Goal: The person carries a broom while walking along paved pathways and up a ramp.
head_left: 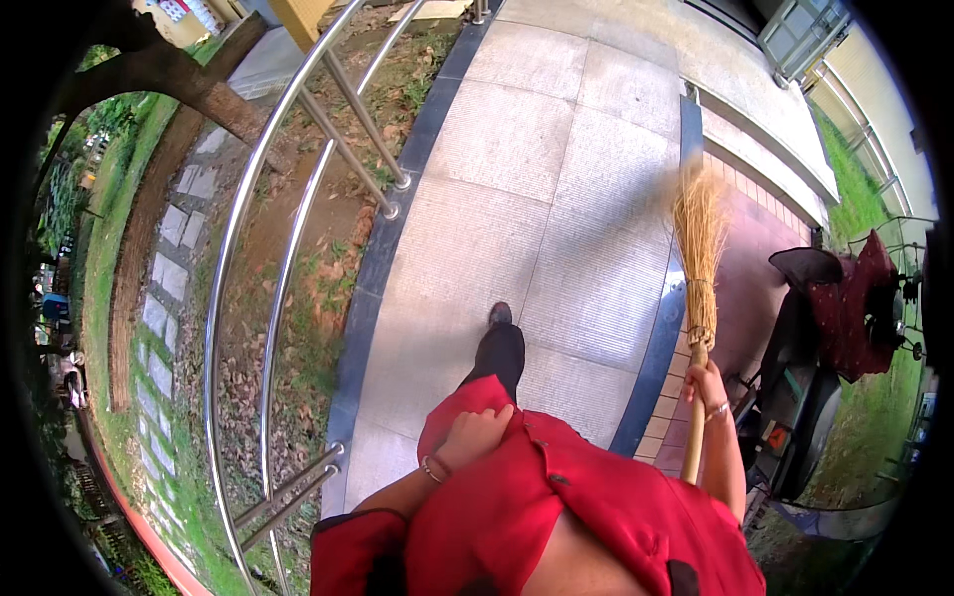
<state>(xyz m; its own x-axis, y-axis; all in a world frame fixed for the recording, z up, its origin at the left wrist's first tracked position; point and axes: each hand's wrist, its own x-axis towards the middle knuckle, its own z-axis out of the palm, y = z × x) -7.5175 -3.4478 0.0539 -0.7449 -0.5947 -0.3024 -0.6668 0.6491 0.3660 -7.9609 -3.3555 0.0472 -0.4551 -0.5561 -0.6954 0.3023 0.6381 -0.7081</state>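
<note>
My right hand (705, 387) is wrapped round the pale wooden handle of a straw broom (702, 228). Its bristles point forward over the right edge of the walkway and its handle runs back beside my body. A bracelet circles that wrist. My left hand (479, 433) lies against the front of my red jacket (596, 467), with its fingers closed at the cloth's edge. One dark shoe (500, 314) stands on the paving ahead of me.
A tiled walkway (497, 228) with dark borders runs ahead. Steel railings (288, 268) line its left side, beyond which lie soil, grass and stepping stones (159, 318). On the right, a parked scooter (805, 417) stands beside a lower tiled area, near a step (770, 154).
</note>
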